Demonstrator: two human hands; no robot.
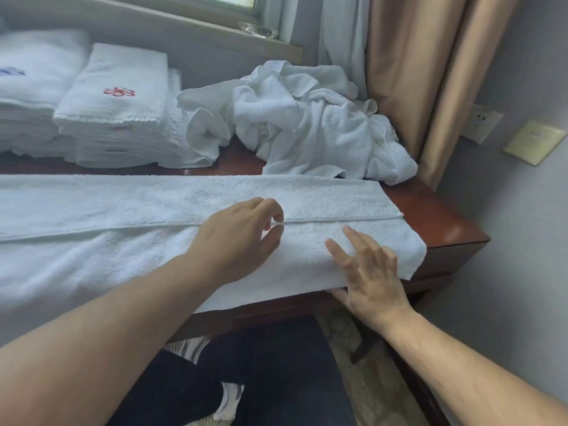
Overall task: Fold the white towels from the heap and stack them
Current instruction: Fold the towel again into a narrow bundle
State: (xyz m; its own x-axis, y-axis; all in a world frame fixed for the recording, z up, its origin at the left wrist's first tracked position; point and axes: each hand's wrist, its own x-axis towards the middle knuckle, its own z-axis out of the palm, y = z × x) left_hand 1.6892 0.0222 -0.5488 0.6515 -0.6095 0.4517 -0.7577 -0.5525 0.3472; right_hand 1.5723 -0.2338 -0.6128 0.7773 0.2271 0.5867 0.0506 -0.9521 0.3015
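Reddish wooden tabletop under a window, beige curtain at right.

Markings: folded stack, upper left, carries a red embroidered emblem on top, not legible as text. The second stack at the frame's left edge shows a blue mark, cut off.

Towel: flat across the tabletop, long axis left to right, near side folded over so its hem runs along the middle.

Heap: crumpled white towels, upper centre, behind the flat one.

Left hand: thumb and forefinger pinch the hem.

Right hand: fingers straight and spread, resting on the towel's near right part.
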